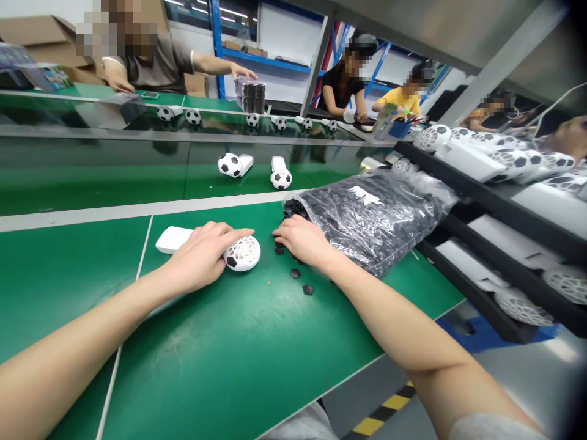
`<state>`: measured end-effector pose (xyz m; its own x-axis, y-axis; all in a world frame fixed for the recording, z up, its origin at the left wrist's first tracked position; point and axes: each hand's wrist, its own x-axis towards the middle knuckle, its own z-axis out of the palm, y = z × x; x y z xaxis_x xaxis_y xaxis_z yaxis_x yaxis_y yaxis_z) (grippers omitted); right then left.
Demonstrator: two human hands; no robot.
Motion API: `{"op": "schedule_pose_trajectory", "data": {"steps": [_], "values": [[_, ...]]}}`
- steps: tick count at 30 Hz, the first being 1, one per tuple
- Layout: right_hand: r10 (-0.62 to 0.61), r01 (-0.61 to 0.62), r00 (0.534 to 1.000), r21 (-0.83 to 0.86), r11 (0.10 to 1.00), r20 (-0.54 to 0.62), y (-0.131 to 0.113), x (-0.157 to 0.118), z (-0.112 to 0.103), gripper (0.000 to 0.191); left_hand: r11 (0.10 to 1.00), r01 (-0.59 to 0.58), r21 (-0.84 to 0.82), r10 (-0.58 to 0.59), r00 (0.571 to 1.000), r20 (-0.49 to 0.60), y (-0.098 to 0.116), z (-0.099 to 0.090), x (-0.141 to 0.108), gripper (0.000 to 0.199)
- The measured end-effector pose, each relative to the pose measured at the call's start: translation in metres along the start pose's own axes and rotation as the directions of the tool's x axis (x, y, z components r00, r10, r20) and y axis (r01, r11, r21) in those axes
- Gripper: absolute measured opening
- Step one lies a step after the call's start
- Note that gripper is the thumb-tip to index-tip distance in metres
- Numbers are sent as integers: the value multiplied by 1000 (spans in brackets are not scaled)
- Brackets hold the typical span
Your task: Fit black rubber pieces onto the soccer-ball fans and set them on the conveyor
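My left hand (202, 253) is wrapped round a white device lying on the green table (192, 354). The device's round lattice head (243, 253) faces up and shows black pentagons at its lower left. Its flat white end (172, 239) sticks out left of my hand. At the mouth of a clear plastic bag (380, 214) full of black pieces, my right hand (300, 238) rests with bent fingers on small black pieces; whether it grips one is hidden. Two loose black pentagons (295, 274) (308, 289) lie just below it.
Finished football-patterned devices (235, 165) (280, 173) lie beyond the pale table edge, with several more along the far line. Black racks (495, 183) of white devices stand at the right. People sit across.
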<state>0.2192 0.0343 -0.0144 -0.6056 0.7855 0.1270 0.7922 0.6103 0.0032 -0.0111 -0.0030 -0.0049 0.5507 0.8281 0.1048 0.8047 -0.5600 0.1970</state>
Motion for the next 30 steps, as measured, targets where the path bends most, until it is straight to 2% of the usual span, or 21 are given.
{"op": "schedule_pose_trajectory", "data": {"steps": [2, 5, 11, 13, 16, 18, 20, 22, 26, 30], "values": [[-59, 63, 997, -88, 994, 44, -3, -4, -4, 23, 1000, -2, -1, 2, 1000, -7, -1, 0, 0, 65], [-77, 89, 994, -183, 979, 73, -9, -9, -7, 22, 999, -34, -6, 34, 999, -7, -2, -1, 1, 65], [-65, 74, 996, -188, 979, 53, -8, -8, -4, 19, 996, -85, 3, 85, 996, -4, -6, -4, 3, 63], [-22, 22, 1000, -113, 993, 6, -5, -7, -2, 22, 997, -78, -12, 78, 997, 4, -7, -4, 3, 62], [85, -64, 991, 204, 977, -99, -4, -9, -3, 22, 996, -72, -54, 72, 997, 4, -8, -3, 4, 60], [132, -53, 981, 457, 888, -142, -7, -12, -6, 16, 993, -83, -80, 83, 997, -3, -10, -2, 5, 59], [138, -15, 979, 624, 782, -150, -14, -17, -11, 15, 991, -97, -91, 97, 995, -11, -10, -1, 5, 59], [98, 35, 982, 673, 739, -159, -21, -20, -15, 19, 990, -106, -90, 105, 994, -12, -10, -1, 5, 60], [-64, 184, 973, 582, 792, -221, -31, -22, -22, 21, 997, -65, -40, 65, 998, -18, -5, -1, 4, 56], [-15, 154, 974, 617, 772, -225, -33, -23, -25, 16, 999, -28, -20, 28, 999, -19, 0, 0, 3, 54]]}}
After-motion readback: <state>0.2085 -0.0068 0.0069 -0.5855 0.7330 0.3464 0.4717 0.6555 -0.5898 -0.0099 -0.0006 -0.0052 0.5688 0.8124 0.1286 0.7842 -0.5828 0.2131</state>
